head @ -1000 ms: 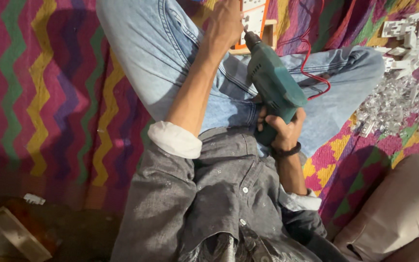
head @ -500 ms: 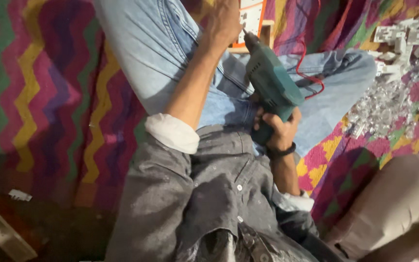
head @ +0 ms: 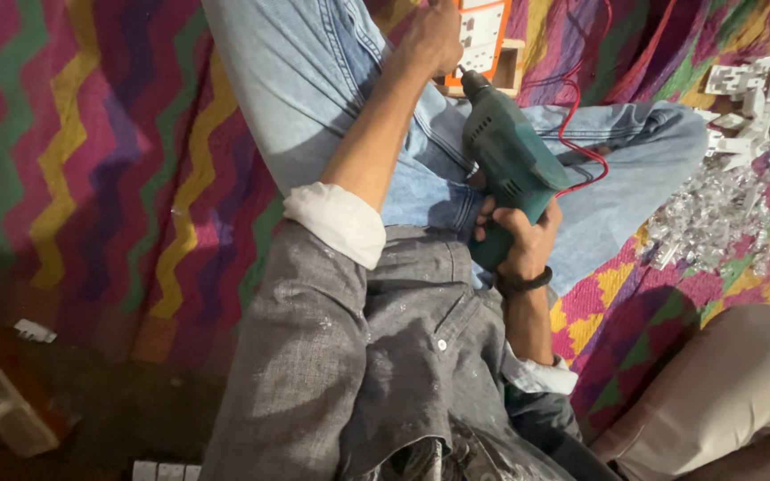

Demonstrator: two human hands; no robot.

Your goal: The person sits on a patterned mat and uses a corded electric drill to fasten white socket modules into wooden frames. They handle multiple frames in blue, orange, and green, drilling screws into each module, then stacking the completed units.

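While the right hand wraps fully around the grip of the green power drill, its bit points toward twelve o'clock at an orange-and-white switch plate set on a small wooden box near the top edge of the view. The left hand is closed over that plate from the eleven o'clock side, pinning it down; how the fingers sit beneath is hidden. A red wire loops past the drill at two o'clock, over the blue jeans.

By its look, the drill is heavy toward the front and rigid, with a moulded body that gives firm purchase, so the pistol grip seems the proper place to hold it. The plate appears light, thin plastic, likely to crack or skid under pressure, and is best steadied by its edges. At three o'clock, a heap of white plastic parts lies on the zigzag-striped cloth.
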